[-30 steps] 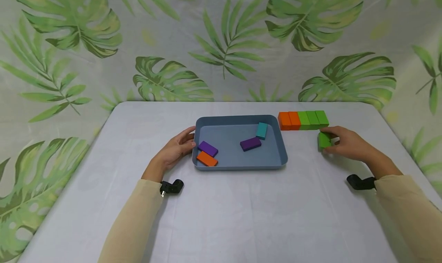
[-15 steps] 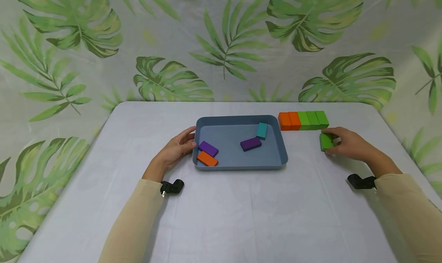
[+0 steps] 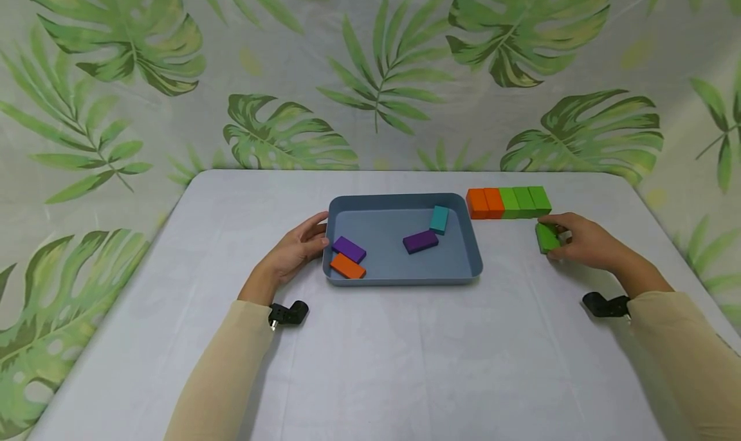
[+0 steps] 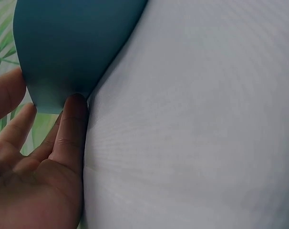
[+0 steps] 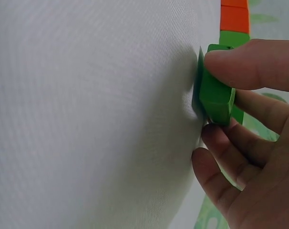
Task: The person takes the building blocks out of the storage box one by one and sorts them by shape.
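Note:
In the head view my right hand (image 3: 587, 242) pinches a green block (image 3: 547, 238) between thumb and fingers, in front of the right end of a row of blocks. The right wrist view shows that green block (image 5: 217, 98) close to the table surface, slightly tilted, with the thumb on its near face. My left hand (image 3: 292, 251) rests its fingers against the left end of a shallow blue-grey tray (image 3: 382, 261). Inside the tray lie a purple block (image 3: 350, 250), an orange block (image 3: 348, 266), a dark purple block (image 3: 420, 242) and a teal block (image 3: 439, 220).
Just right of the tray stands a row of touching blocks: orange blocks (image 3: 485, 203) at the left, green blocks (image 3: 525, 202) at the right. A white cloth covers the table (image 3: 417, 357). Behind it hangs a leaf-patterned curtain (image 3: 289, 55).
My right hand has shifted the green block slightly to the right, and the block now leans a little more. The left hand and tray stay in place.

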`<state>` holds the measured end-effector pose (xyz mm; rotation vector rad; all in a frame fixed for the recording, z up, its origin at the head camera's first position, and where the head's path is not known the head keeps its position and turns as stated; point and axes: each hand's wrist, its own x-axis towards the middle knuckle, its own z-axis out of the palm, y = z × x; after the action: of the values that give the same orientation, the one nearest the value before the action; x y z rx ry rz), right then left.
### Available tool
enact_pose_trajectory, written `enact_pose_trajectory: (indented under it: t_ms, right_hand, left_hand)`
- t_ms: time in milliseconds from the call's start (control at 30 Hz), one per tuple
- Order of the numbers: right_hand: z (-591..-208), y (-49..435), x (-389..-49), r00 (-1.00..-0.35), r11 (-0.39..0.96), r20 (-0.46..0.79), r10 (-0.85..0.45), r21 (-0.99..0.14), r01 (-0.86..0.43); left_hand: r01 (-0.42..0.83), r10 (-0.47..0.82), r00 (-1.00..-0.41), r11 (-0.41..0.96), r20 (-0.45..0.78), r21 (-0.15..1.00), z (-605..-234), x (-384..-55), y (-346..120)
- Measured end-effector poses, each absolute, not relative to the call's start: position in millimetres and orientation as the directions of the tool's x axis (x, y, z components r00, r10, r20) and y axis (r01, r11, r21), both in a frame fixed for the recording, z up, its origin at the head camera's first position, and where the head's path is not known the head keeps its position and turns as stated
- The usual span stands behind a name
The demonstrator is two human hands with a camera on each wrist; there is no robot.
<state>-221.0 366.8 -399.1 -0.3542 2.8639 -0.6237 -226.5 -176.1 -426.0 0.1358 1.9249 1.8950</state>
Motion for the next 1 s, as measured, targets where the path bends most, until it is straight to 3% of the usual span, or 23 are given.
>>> enact_pose_trajectory:
  t_ms: [400, 1000]
  right_hand:
    - [-400, 371, -217, -0.955, 0.887, -0.133, -0.263, -0.424, -0.185]
    - [-401, 375, -191, -0.937, 0.868, -0.04, -0.348, -0.391, -0.306]
  left_hand:
    - [-0.229, 0.364, -0.901, 0.064, -0.237, 0.971, -426, -226, -175]
    - [-0.24, 0.359, -0.899, 0.072, -0.25, 0.968, -423, -224, -177]
